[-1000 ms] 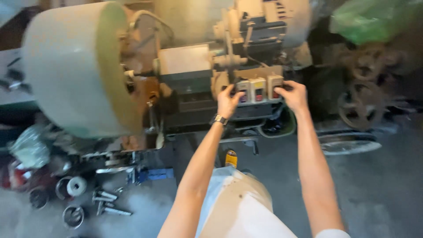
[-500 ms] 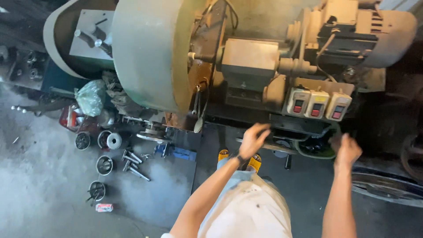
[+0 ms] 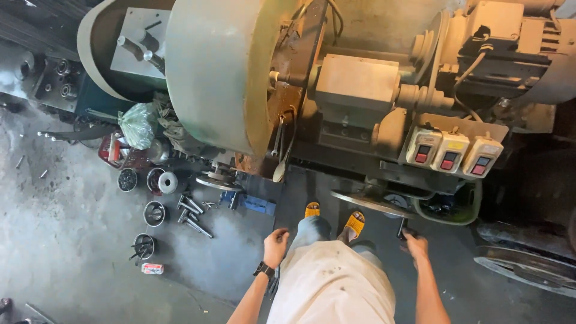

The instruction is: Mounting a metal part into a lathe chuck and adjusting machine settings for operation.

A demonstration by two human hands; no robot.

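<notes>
Hands (image 3: 276, 246) below handwheel (image 3: 372, 204) rim

Head view, looking steeply down

It faces the lathe (image 3: 252, 78) across the frame's top, floor (image 3: 54, 228) below, from standing height.

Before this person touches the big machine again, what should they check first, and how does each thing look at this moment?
1. Right hand off the handwheel: not ok, it is at the crank handle.
2. Left hand free: ok, loosely curled, holding nothing.
3. Three switch boxes untouched: ok, no hand near.
4. Feet protected: not ok, open yellow sandals.
5. Floor by feet: not ok, loose metal parts lie close.
6. Large drum stopped: cannot tell.
</notes>
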